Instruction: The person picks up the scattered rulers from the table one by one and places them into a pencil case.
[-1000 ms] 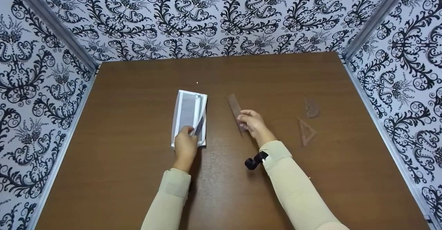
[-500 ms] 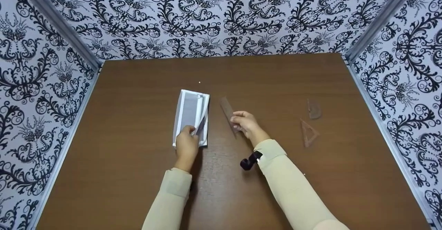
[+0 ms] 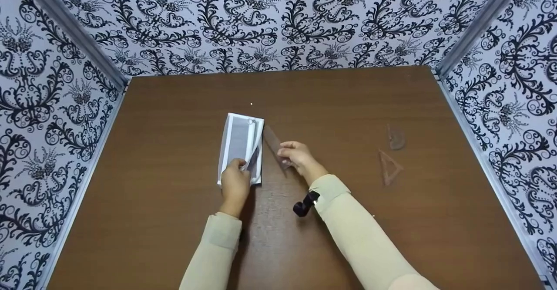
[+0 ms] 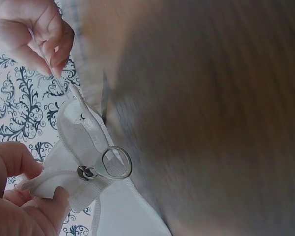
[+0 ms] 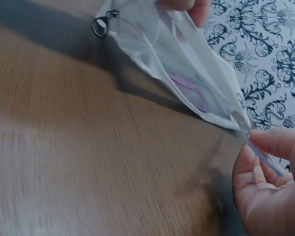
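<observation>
A white zip pouch (image 3: 239, 139) with see-through mesh panels lies left of the table's middle. My left hand (image 3: 235, 181) pinches its near edge, and in the right wrist view the pouch's mouth gapes, with something purple (image 5: 189, 88) inside. The zip's ring pull (image 4: 117, 162) hangs at one end in the left wrist view. Between thumb and fingers my right hand (image 3: 298, 157) holds a clear ruler (image 3: 273, 144), slanted, its far end beside the pouch's right edge. In the right wrist view the ruler's tip (image 5: 243, 127) meets the pouch's opening; whether it is inside I cannot tell.
To the right on the brown table (image 3: 174, 237) lie a clear set square (image 3: 390, 168) and a clear protractor (image 3: 396, 137). Patterned walls (image 3: 278, 24) enclose the table at the back and both sides. A black strap end (image 3: 303, 205) sticks out at my right wrist.
My right hand has carried the ruler leftward, bringing its far end up to the pouch. The left hand keeps its hold and has hardly moved.
</observation>
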`<act>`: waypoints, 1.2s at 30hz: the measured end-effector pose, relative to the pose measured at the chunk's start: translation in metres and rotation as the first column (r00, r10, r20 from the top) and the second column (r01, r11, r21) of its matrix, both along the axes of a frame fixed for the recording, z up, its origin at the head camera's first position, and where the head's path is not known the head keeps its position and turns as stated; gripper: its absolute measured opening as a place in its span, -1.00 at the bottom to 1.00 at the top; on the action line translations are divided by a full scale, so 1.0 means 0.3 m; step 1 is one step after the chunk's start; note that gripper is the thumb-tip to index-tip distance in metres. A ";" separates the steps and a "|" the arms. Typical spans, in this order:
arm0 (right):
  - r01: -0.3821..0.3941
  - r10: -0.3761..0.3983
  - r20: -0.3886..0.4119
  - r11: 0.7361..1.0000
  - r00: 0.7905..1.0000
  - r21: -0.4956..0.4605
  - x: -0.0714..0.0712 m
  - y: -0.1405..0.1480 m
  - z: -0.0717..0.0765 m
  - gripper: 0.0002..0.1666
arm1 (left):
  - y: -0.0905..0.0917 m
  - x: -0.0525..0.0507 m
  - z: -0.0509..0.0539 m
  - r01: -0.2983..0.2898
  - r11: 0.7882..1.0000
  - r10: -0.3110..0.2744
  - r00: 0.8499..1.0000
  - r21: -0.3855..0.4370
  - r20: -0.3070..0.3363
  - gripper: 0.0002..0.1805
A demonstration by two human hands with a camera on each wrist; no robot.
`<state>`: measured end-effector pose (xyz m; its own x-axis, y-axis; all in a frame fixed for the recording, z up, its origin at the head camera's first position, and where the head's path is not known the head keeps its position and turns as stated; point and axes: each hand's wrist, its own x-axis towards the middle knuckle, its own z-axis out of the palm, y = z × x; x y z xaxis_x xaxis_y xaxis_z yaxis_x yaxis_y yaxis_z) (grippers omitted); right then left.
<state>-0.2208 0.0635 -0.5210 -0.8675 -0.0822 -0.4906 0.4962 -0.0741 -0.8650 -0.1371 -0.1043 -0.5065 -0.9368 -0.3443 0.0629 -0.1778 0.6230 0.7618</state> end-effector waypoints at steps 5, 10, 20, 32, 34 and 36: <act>-0.011 0.011 0.002 1.000 1.000 -0.012 0.000 -0.027 -0.001 -0.58 | 0.000 0.001 0.006 -0.003 1.000 0.003 1.000 0.001 0.007 -0.70; -0.023 0.023 -0.001 1.000 1.000 -0.016 -0.001 -0.047 -0.001 -0.58 | 0.001 0.002 0.006 0.009 1.000 -0.009 1.000 -0.007 -0.010 -0.71; -0.020 0.022 0.024 0.998 0.999 -0.055 0.001 -0.098 -0.005 -0.56 | 0.000 0.003 0.001 -0.008 1.000 0.008 1.000 -0.005 0.007 -0.72; 0.058 -0.054 0.034 0.993 0.998 -0.103 0.000 -0.157 0.003 -0.58 | -0.002 0.004 0.010 -0.001 1.000 0.001 1.000 0.004 0.006 -0.71; 0.070 -0.065 0.045 0.991 0.997 -0.116 0.001 -0.163 0.007 -0.57 | -0.002 0.003 0.013 -0.001 1.000 0.001 1.000 0.005 0.011 -0.71; 0.072 -0.066 0.049 0.988 0.997 -0.136 0.008 -0.167 0.017 -0.56 | 0.000 0.004 0.016 -0.003 1.000 0.003 1.000 0.000 0.010 -0.71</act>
<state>-0.2185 0.0133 -0.5159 -0.8509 -0.0924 -0.5171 0.5237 -0.2257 -0.8215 -0.1359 -0.1044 -0.5018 -0.9363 -0.3471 0.0534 -0.1876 0.6227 0.7596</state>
